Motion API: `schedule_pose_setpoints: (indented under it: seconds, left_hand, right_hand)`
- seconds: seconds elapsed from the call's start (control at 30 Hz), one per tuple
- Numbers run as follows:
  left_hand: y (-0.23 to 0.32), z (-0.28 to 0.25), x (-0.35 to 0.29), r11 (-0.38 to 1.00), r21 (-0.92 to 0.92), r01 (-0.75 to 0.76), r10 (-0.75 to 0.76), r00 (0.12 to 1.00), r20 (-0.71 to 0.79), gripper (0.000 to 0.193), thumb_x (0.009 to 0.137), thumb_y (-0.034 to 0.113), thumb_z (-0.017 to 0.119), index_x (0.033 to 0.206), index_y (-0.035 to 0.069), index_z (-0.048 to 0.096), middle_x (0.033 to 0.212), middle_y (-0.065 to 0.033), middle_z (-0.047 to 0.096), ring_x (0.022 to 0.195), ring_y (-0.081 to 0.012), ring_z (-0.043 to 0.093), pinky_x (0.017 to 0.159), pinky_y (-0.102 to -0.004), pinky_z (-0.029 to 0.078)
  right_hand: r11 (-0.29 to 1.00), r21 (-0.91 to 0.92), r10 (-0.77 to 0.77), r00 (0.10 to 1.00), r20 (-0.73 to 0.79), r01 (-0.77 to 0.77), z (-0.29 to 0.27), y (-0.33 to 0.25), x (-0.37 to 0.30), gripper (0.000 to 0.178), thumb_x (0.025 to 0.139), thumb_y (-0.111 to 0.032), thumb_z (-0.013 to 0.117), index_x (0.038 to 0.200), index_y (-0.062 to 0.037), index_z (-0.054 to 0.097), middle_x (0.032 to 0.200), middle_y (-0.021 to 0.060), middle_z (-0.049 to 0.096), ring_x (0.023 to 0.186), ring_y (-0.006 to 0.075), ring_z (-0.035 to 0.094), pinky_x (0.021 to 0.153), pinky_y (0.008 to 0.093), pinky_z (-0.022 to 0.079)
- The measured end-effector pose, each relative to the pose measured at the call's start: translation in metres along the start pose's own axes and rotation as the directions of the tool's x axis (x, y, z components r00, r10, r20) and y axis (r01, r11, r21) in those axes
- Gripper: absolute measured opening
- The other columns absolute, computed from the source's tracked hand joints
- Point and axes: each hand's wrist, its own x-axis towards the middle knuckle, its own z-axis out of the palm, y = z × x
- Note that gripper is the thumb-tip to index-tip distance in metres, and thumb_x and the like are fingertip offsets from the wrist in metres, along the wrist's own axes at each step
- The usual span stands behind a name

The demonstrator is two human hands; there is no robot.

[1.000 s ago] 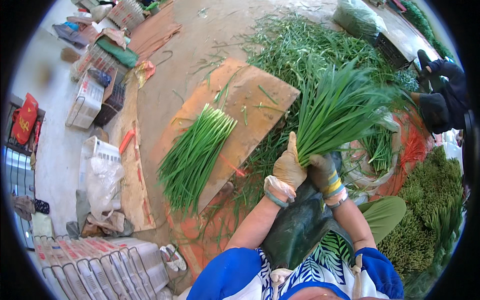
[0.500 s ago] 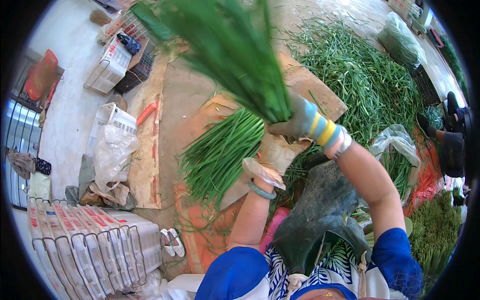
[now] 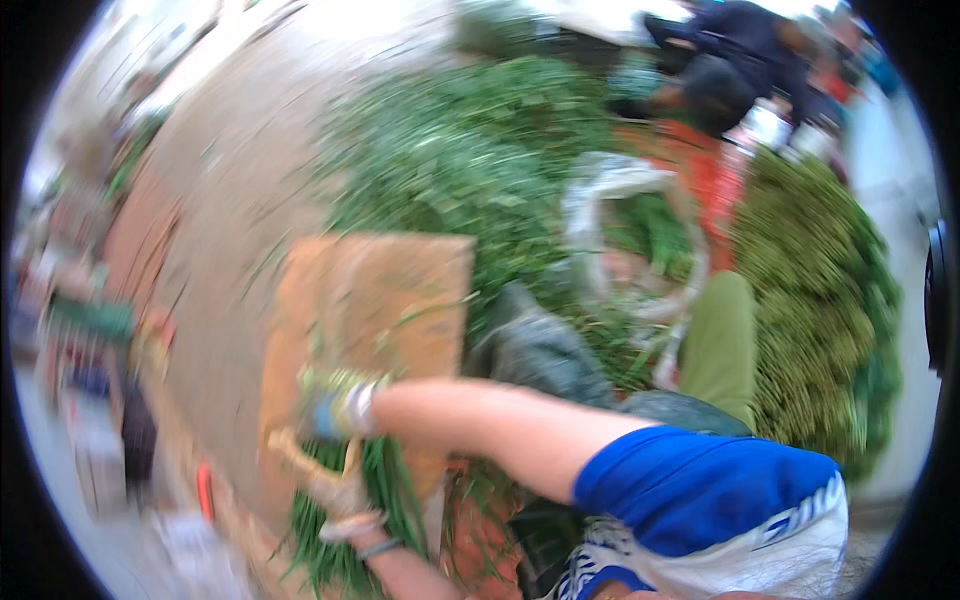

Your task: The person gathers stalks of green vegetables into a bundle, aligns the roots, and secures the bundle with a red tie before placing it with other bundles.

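Head view, blurred: right hand (image 3: 335, 405) and left hand (image 3: 335, 490) both meet the green stalk bundle (image 3: 385, 490); whether either is clamped, I cannot tell.

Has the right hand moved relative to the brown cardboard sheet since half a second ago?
Yes. The right hand has swung from the far right edge of the brown cardboard sheet down across it to its near left edge, beside the left hand.

A bundle of green stalks (image 3: 385, 490) lies on the board (image 3: 385, 300), heaped greens (image 3: 460, 160) behind it.
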Motion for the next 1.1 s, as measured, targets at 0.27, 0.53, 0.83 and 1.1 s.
schedule_pose_setpoints:
  seconds: [0.27,0.53,0.83,1.1]
  left_hand:
    - [0.002,0.054,-0.006,0.967,0.25,0.048,-0.106,0.969,0.224,0.105,0.067,0.047,0.071,0.142,0.003,0.012,0.144,-0.0223,0.021,0.133,-0.0332,0.022,0.108,-0.0375,0.021]
    - [0.115,0.125,-0.004,0.977,-0.048,-0.209,0.211,0.904,0.373,0.1,0.07,0.046,0.068,0.141,0.002,0.012,0.144,-0.0227,0.021,0.133,-0.0334,0.021,0.109,-0.0379,0.02]
    - [0.22,0.156,-0.039,0.92,-0.186,-0.345,0.392,0.797,0.461,0.095,0.074,0.045,0.065,0.141,0.001,0.013,0.144,-0.0232,0.02,0.133,-0.0336,0.021,0.109,-0.0383,0.019]
    - [0.318,0.122,-0.018,0.854,-0.339,-0.394,0.502,0.796,0.338,0.091,0.078,0.045,0.062,0.14,-0.001,0.014,0.144,-0.0237,0.02,0.134,-0.0339,0.021,0.109,-0.0387,0.018]
  right_hand:
    - [0.948,-0.257,-0.258,0.926,-0.275,0.187,-0.014,0.0,-0.049,0.049,0.073,-0.027,0.06,0.118,-0.0104,0.053,0.112,0.0178,0.056,0.099,0.0342,0.055,0.086,0.0401,0.042]
    - [0.819,0.433,0.568,0.633,-0.526,-0.376,-0.085,0.048,-0.311,0.061,0.07,-0.018,0.063,0.125,-0.0037,0.041,0.111,0.0208,0.05,0.101,0.034,0.051,0.083,0.0413,0.045]
    - [0.675,0.653,0.698,0.012,-0.716,-0.343,-0.062,0.026,-0.492,0.051,0.076,-0.016,0.061,0.124,-0.0026,0.045,0.099,0.0136,0.06,0.078,0.0211,0.061,0.069,0.0334,0.049]
    - [0.549,0.683,0.802,0.075,-0.592,-0.482,0.002,0.021,-0.532,0.055,0.074,-0.02,0.061,0.125,-0.0048,0.045,0.1,0.0142,0.061,0.087,0.0262,0.061,0.075,0.0349,0.047]
